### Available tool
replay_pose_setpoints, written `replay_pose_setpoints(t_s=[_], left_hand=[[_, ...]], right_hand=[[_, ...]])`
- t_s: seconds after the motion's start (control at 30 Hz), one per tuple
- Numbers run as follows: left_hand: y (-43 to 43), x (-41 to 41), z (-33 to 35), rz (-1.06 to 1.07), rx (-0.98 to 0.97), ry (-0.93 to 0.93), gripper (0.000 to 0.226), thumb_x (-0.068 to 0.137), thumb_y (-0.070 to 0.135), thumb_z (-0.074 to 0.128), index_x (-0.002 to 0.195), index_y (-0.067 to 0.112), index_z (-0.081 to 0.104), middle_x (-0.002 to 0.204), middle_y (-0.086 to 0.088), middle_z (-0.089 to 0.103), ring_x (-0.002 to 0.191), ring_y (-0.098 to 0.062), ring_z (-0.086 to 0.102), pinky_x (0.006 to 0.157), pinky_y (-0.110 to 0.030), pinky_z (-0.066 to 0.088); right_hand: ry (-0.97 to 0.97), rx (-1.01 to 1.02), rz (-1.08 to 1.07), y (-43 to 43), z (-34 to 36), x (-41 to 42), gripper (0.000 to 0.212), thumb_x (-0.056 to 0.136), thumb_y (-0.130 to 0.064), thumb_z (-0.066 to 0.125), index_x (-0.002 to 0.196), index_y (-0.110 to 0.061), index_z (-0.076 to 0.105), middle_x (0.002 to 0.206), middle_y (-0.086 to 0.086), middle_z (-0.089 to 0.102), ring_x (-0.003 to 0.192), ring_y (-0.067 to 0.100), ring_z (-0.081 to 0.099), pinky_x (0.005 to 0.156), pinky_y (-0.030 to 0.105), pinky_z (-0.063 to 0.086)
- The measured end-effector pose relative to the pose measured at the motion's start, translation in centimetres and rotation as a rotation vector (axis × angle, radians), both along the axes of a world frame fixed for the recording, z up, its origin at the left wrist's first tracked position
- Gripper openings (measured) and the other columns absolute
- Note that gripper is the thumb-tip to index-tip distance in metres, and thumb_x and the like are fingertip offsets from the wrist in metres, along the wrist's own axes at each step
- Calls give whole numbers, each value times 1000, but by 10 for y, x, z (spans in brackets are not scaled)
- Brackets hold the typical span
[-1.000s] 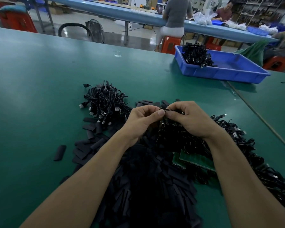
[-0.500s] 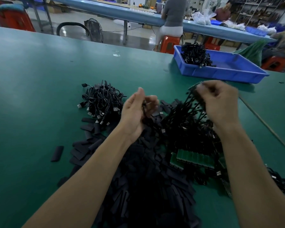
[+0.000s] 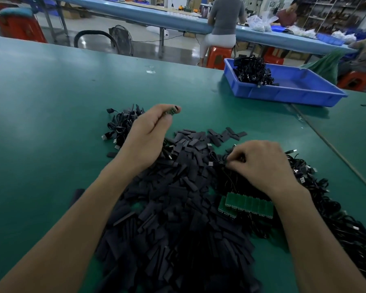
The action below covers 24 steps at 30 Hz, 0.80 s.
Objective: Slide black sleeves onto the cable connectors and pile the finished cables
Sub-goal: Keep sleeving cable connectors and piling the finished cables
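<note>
Black sleeves (image 3: 178, 208) lay in one heap. Our left hand (image 3: 146, 136) pinched one green connector (image 3: 172, 111). Our right hand (image 3: 262, 166) curled into the cables (image 3: 325, 204); we could not tell its grip.

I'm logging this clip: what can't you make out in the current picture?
Head view: the small green piece pinched by the left hand is too small to identify, fingertips cover part.
Head view: whether the right hand holds anything among the loose cables is hidden under its curled fingers.
Head view: the sleeve pile is cut off by the bottom edge.
</note>
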<state>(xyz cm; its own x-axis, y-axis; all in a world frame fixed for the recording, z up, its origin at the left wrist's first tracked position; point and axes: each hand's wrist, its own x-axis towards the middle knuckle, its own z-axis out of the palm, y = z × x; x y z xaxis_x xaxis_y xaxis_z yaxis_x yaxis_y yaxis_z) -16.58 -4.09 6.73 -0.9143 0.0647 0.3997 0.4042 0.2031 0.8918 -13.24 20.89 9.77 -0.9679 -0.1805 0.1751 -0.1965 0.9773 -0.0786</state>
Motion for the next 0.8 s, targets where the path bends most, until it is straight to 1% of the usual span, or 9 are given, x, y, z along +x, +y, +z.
replay_pose_setpoints(t_s=[0.1,0.17,0.27,0.33,0.47,0.57,0.67,0.73,0.8], left_hand=[[-4,2,-10,-35,-173,-124,20,106,22,43,105,41,48,63,7,58,51,-3,48,47,-18,40],[-4,4,-18,-42,-174,-181,11,106,20,46,99,29,46,70,8,69,55,-4,58,50,-19,47],[-3,6,-31,-65,-110,-246,9,104,17,53,95,16,51,78,1,74,64,-16,68,56,-24,53],[-3,5,-40,-37,-62,-265,9,100,16,60,91,14,60,78,0,74,69,-19,71,61,-27,56],[-4,6,-52,60,29,-254,16,91,15,72,79,26,72,66,6,68,62,-10,66,58,-23,57],[-4,7,-56,93,36,-255,8,88,17,76,83,22,73,67,3,70,58,-11,66,58,-21,56],[-4,11,-58,127,2,-248,7,86,19,78,87,16,72,69,-1,73,61,-16,71,58,-20,56],[-4,12,-58,135,-40,-231,6,86,20,78,85,16,73,69,1,74,61,-14,71,59,-20,56],[-4,12,-57,130,-64,-219,6,86,19,77,84,17,73,70,3,74,60,-13,71,58,-19,56]], right_hand=[[-326,249,-5,-23,-4,8,26,82,-59,72,95,-37,71,95,-12,71,89,13,65,95,38,47],[-396,225,-7,-35,-13,7,28,94,-51,61,104,-25,70,103,-1,69,92,21,65,85,38,50],[-320,93,9,-53,-24,2,24,103,-35,50,114,-19,65,109,7,65,95,29,64,81,42,54],[-265,34,31,-64,-31,0,27,102,-38,51,107,-17,67,102,6,68,91,28,65,81,41,55],[-273,108,73,-76,-48,0,31,95,-48,60,99,-18,63,96,2,66,96,27,62,83,39,41],[-258,119,60,-75,-55,0,20,98,-37,57,95,-17,59,98,4,65,100,29,59,91,42,40],[-238,-1,44,-71,-58,0,16,102,-25,45,95,-15,55,93,4,63,88,28,60,83,41,47],[-229,-182,6,-67,-57,-2,14,104,-24,42,96,-17,50,89,5,61,77,26,60,69,39,47],[-240,-391,-17,-64,-55,-6,6,102,-21,45,99,-18,49,89,5,60,75,24,59,65,41,49]])
